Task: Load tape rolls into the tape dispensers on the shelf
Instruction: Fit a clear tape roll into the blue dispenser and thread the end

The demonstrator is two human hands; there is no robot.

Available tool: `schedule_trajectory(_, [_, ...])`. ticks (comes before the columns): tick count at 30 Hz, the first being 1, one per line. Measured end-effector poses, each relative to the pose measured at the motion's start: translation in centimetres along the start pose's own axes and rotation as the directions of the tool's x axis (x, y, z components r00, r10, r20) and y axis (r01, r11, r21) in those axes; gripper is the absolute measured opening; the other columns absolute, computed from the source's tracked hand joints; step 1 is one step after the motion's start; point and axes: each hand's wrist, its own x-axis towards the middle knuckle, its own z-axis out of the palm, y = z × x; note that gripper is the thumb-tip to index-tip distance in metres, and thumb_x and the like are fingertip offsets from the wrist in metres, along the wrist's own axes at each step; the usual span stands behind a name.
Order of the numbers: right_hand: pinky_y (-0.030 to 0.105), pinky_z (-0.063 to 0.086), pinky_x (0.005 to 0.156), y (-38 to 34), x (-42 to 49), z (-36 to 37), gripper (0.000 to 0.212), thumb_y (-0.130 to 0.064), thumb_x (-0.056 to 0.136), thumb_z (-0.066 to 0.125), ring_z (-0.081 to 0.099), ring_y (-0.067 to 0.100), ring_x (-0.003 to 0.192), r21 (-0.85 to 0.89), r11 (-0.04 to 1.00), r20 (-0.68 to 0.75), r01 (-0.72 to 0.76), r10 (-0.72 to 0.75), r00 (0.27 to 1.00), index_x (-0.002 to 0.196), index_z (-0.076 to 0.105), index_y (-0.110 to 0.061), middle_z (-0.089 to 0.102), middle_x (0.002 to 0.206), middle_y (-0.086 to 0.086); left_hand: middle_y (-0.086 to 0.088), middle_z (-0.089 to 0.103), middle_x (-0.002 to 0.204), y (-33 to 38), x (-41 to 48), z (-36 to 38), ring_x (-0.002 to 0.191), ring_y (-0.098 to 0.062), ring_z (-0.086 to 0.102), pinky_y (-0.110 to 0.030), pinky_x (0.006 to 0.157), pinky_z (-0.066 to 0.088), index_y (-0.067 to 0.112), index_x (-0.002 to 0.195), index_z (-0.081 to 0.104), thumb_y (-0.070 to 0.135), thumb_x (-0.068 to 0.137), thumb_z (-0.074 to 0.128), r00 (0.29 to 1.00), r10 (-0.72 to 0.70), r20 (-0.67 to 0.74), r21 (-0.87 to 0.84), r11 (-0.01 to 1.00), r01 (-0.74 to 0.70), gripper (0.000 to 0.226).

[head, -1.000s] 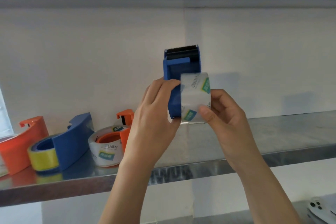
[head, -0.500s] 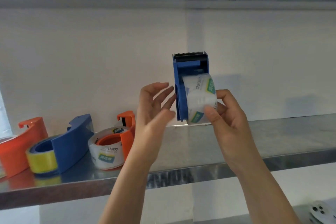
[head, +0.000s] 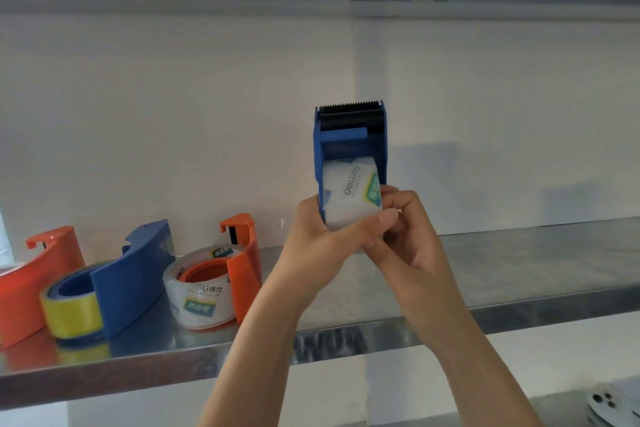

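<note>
Over a steel shelf [head: 519,270] by a white wall [head: 173,114], my left hand [head: 311,239] grips the upright blue tape dispenser [head: 344,133], my right hand [head: 415,243] pinches the clear tape roll [head: 349,191] sitting in its cradle, and I'd press it squarely home.

the dispenser [head: 343,134] i hold is blue, its toothed blade black. its tape roll [head: 349,196] is milky clear with a green-and-yellow label. at nine o'clock: an orange dispenser [head: 244,270], a blue dispenser [head: 131,274] with a yellow roll [head: 74,315], then a far orange dispenser [head: 34,281].
</note>
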Motion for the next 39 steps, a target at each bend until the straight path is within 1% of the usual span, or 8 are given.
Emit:
schedule_trajectory(4, [0.04,0.047,0.097,-0.9,0.2,-1.6,0.029,-0.022,0.078,0.069,0.058,0.019,0.109,-0.357,0.932,-0.053,0.062,-0.086,0.995,0.103,0.057,-0.018,0.061,0.107,-0.009,0.006,0.075,0.08,0.4,0.4,-1.1,0.081,-0.008,0.071,-0.021,0.069,0.055,0.027,0.076,0.074,0.024,0.063,0.078,1.0,0.01,0.002,0.088,0.996,-0.01,0.014])
schedule_trajectory(9, [0.02,0.04,0.096,-2.8,1.5,-0.9,0.034,-0.029,0.08,0.07,0.051,0.012,0.112,-0.706,0.671,0.055,0.224,-0.264,0.963,0.11,0.056,-0.025,0.055,0.11,-0.014,0.014,0.07,0.064,0.3,0.7,-1.6,0.065,-0.001,0.067,-0.016,0.06,0.052,0.027,0.072,0.064,0.012,0.071,0.077,0.999,0.015,-0.043,0.232,0.973,-0.004,0.019])
schedule_trajectory(17, [0.027,0.045,0.087,-2.5,3.5,1.3,0.006,-0.014,0.081,0.072,0.056,0.017,0.097,-0.834,0.376,0.214,0.405,-0.455,0.864,0.086,0.074,-0.013,0.067,0.09,-0.002,0.014,0.06,0.056,1.1,-0.5,-1.2,0.055,0.003,0.058,-0.008,0.052,0.045,0.033,0.067,0.046,0.005,0.078,0.071,0.999,-0.001,-0.054,0.315,0.949,0.018,0.04])
schedule_trajectory(22, [0.019,0.049,0.077,-3.1,3.6,2.4,0.008,-0.007,0.084,0.067,0.061,0.006,0.082,-0.793,0.501,0.118,0.345,-0.43,0.895,0.08,0.071,-0.013,0.068,0.08,-0.006,0.018,0.057,0.046,0.8,-1.4,-1.1,0.046,0.012,0.052,-0.004,0.048,0.041,0.029,0.064,0.04,0.002,0.074,0.074,0.998,0.004,-0.063,0.269,0.963,0.014,0.045])
schedule_trajectory(25, [0.008,0.045,0.073,-3.1,3.7,3.0,0.01,-0.006,0.083,0.067,0.061,0.004,0.078,-0.773,0.559,0.076,0.299,-0.386,0.919,0.08,0.07,-0.014,0.068,0.077,-0.008,0.027,0.058,0.046,0.7,-1.4,-1.4,0.048,0.006,0.055,-0.008,0.048,0.043,0.025,0.049,0.063,-0.007,0.073,0.071,0.999,0.023,-0.038,0.247,0.969,-0.013,0.042])
schedule_trajectory(29, [0.005,0.043,0.072,-2.9,4.1,3.3,0.011,-0.007,0.083,0.067,0.061,0.0,0.08,-0.765,0.59,0.041,0.257,-0.353,0.935,0.079,0.07,-0.016,0.064,0.075,-0.017,0.016,0.066,0.055,0.3,-1.0,-2.0,0.054,0.002,0.062,-0.013,0.055,0.05,0.032,0.058,0.068,-0.012,0.072,0.068,1.0,0.021,0.02,0.248,0.968,-0.025,0.046])
schedule_trajectory(33, [0.009,0.049,0.074,-3.8,5.0,3.3,0.012,-0.006,0.084,0.066,0.066,-0.002,0.078,-0.704,0.673,-0.008,0.226,-0.326,0.945,0.081,0.07,-0.016,0.067,0.078,-0.017,0.0,0.072,0.067,-1.3,-1.0,-2.2,0.068,-0.018,0.069,-0.033,0.074,0.057,0.021,0.062,0.066,0.011,0.071,0.077,1.0,-0.011,-0.016,0.24,0.971,0.014,0.017])
schedule_trajectory(39, [0.014,0.053,0.067,-6.3,7.0,4.1,0.012,-0.005,0.086,0.064,0.069,0.0,0.07,-0.651,0.713,0.019,0.261,-0.329,0.944,0.08,0.068,-0.015,0.069,0.074,-0.012,0.002,0.067,0.06,-0.1,-1.1,-1.5,0.062,0.0,0.061,-0.004,0.062,0.044,0.036,0.054,0.067,0.032,0.078,0.071,1.0,0.02,-0.016,0.187,0.982,-0.017,0.025])
